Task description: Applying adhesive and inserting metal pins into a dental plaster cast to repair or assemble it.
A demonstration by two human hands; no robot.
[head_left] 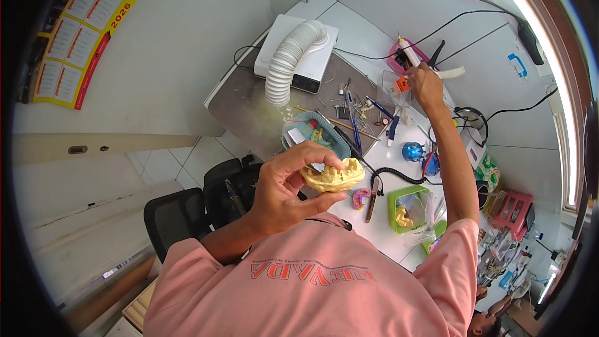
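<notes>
My left hand point(290, 181) is closed on a yellow plaster dental model point(334, 176), held up in front of my chest between thumb and fingers. A row of teeth shows along its upper side. My right arm stretches far to the right. At its end my right hand point(428, 89) bends its fingers down beside a pink basket point(395, 62) and a clear plastic box point(391, 89) with an orange label. The fingers look closed, but what they grip is hidden. A white tube-shaped tool point(409, 53) leans in the basket, just beyond the fingertips.
A white machine point(290, 43) with a ribbed hose point(278, 78) stands at the back. Before it lie a blue basket point(340, 143) and scattered small tools point(355, 109). Nearer are a blue glass burner point(412, 151), a coiled cord point(399, 173) and a green tray point(393, 209). Black chairs point(178, 215) stand left.
</notes>
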